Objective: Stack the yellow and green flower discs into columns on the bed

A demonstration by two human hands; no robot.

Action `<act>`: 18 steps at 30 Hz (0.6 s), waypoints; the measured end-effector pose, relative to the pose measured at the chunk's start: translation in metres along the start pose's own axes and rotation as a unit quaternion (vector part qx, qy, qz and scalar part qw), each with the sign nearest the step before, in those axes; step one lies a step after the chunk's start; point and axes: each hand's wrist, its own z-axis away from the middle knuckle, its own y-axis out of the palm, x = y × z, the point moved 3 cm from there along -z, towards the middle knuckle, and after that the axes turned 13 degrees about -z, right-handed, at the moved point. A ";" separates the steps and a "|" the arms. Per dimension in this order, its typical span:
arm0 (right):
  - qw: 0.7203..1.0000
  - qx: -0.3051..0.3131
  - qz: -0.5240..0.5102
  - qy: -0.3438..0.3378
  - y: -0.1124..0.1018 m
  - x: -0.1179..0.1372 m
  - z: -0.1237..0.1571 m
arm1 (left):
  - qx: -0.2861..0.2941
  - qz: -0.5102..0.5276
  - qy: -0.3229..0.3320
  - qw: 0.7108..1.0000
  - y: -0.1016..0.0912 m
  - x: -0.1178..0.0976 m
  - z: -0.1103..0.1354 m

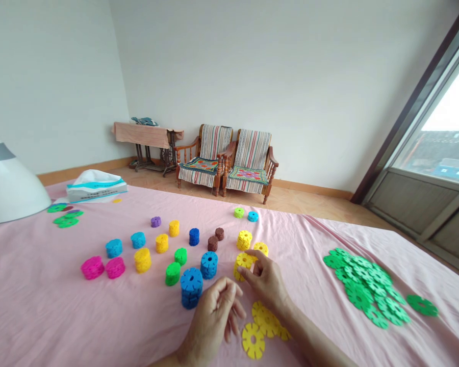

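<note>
My right hand (266, 281) has its thumb and forefinger closed around the top of a stack of yellow notched discs (244, 261). To its left, my left hand (216, 317) hangs above the cloth with fingers loosely curled and a little apart; no disc shows in it. Loose yellow discs (253, 340) lie below and between my hands, partly covered by my right forearm. Two more yellow stacks, one taller (244, 239) and one partly hidden behind my fingers (260, 248), stand just beyond. Left of my hands are a tall blue stack (192, 288) and a shorter blue stack (209, 265).
Small stacks in pink (92, 267), yellow (143, 260), green (172, 273), brown (212, 243) and other colours stand across the pink cloth (137, 321). A green disc pile (363, 283) lies right. A tissue box (96, 188) and white rounded object (11, 186) are far left.
</note>
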 end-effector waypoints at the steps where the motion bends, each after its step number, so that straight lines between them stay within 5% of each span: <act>1: 1.000 0.002 0.000 0.001 0.000 0.000 0.000 | 0.001 -0.001 0.000 1.000 0.000 0.000 0.000; 13: 1.000 0.010 -0.008 -0.009 0.001 -0.003 0.000 | 0.018 -0.034 0.010 0.999 0.001 0.004 -0.001; 18: 0.996 -0.044 -0.057 -0.052 -0.012 0.006 0.004 | -0.010 -0.236 0.132 0.963 -0.001 -0.010 0.010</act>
